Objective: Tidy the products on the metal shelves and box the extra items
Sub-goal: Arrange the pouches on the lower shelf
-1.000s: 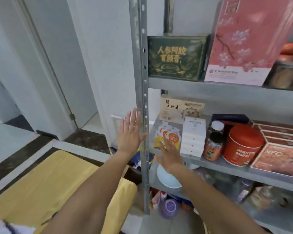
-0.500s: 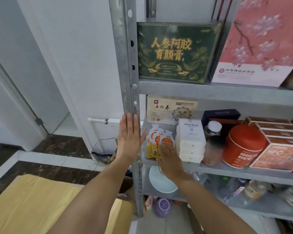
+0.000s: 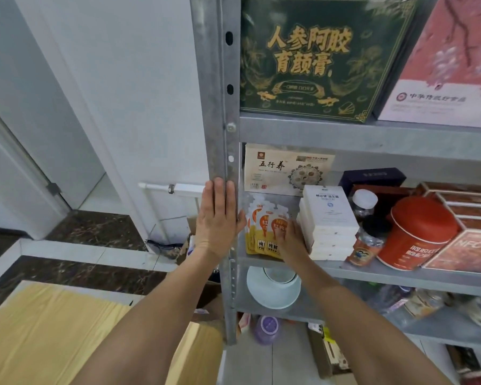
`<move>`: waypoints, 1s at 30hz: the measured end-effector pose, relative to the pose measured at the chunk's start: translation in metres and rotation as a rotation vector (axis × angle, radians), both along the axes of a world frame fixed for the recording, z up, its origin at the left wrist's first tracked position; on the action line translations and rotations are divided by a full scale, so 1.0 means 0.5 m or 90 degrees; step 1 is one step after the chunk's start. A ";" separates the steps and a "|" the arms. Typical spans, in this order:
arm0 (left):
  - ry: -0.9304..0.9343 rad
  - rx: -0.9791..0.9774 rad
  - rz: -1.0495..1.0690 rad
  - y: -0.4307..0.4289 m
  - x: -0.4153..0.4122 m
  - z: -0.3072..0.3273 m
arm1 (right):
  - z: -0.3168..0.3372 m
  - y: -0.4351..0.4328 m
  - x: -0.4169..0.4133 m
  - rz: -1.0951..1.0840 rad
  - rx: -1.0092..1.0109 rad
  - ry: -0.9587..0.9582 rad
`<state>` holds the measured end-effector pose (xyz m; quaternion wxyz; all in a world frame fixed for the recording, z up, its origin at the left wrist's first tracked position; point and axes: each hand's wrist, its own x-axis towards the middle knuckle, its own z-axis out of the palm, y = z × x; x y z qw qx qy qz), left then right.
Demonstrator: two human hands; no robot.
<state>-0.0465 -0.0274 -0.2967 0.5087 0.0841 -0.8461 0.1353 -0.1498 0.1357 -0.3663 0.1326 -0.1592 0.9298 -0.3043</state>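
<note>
Left hand: released, fingers straight and together, palm laid flat against the front face of the grey galvanised steel corner upright of the shelving unit. The fingertips reach just above the level of the middle shelf. It holds nothing.

Right hand: inside the middle shelf at its left end. The fingers are extended and rest on the face of the front pouch in a row of orange-and-white spouted drink pouches. They are not curled round it (the thumb is hidden, so a pinch from beneath cannot be ruled out).

The pouches stand upright, one behind another, on the middle shelf between the upright and a stack of flat white cardboard boxes. The side of the right hand lies just beside that stack.

Behind the pouches, a cream carton with dark characters stands against the back. To the right of the white stack are a clear bottle with a white cap, a black-capped bottle and a red round tin with a domed lid.

Upper shelf: a dark green box with gold lettering, upright, and beside it a pink box printed with blossoms.

Lower shelf: a white ceramic bowl, directly below the pouches.

Floor, lower left: a yellowish tan cardboard carton, well apart from both hands.
</note>
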 end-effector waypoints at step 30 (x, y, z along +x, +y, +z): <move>-0.076 0.107 0.072 0.043 0.037 -0.008 | 0.005 -0.003 0.045 -0.072 0.084 0.048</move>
